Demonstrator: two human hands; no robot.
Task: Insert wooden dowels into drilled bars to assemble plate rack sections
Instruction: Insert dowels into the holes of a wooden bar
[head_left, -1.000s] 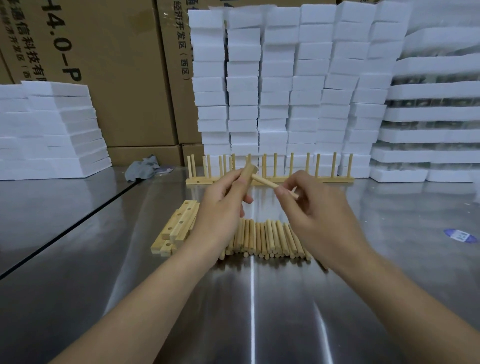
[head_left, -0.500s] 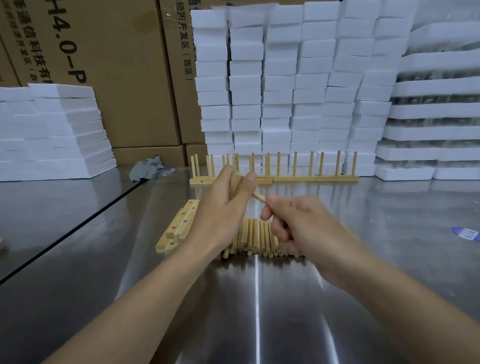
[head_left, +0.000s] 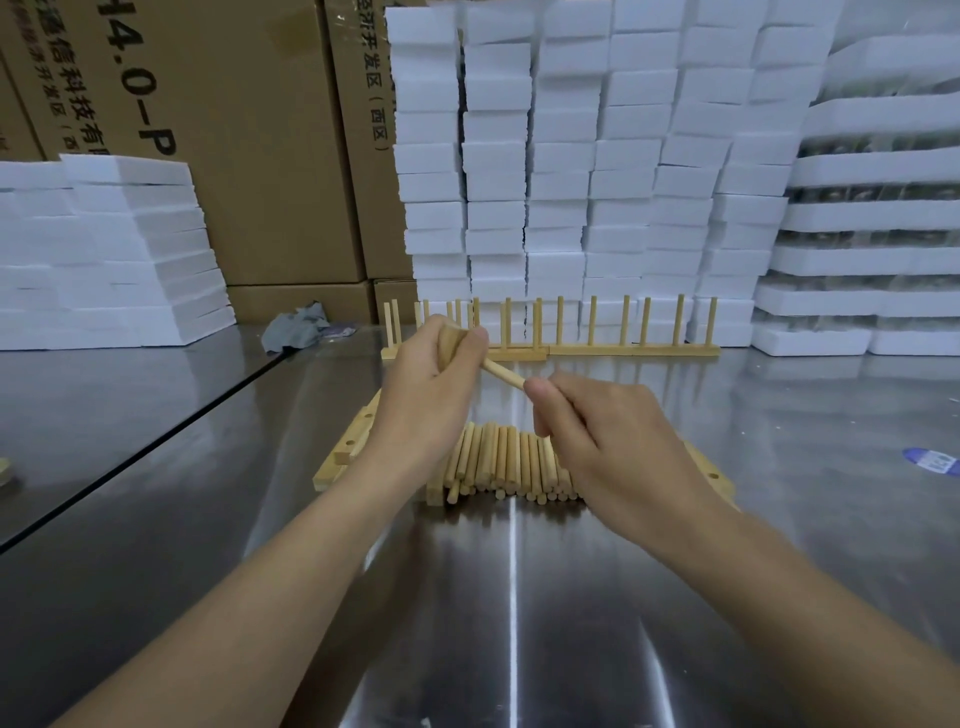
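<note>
Above the loose pile, mid-table: both my hands are up off the steel table (head_left: 519, 623), meeting over one joint.
Left hand (head_left: 431, 395): fingers wrapped tight round a drilled bar (head_left: 451, 340). Only its top end pokes out of my fist.
Right hand (head_left: 613, 447): thumb and fingers pinched on the near end of a dowel (head_left: 503, 372), with the rest of that end hidden in my palm.
Dowel: it slants up and left from my right hand, far tip tucked under my left thumb, right at the bar. My own fingers cover the hole, so I can't tell whether it's seated.
Done: along the far side, finished rack sections (head_left: 597, 349) stand in a row, pegs upright, just in front of the white foam blocks (head_left: 571, 156).
Left to do: plenty! A thick bed of loose dowels (head_left: 498, 462) lies right under my hands. Spare bars (head_left: 353, 447) with empty holes wait at its left, and one more bar (head_left: 714, 475) sits at its right.
Progress: mid-batch, I'd say, and this bar looks barely begun, since no other peg shows on it.
Next: my guess is a straight, firm push to drive the peg home, kept square to the hole so it doesn't jam.
</note>
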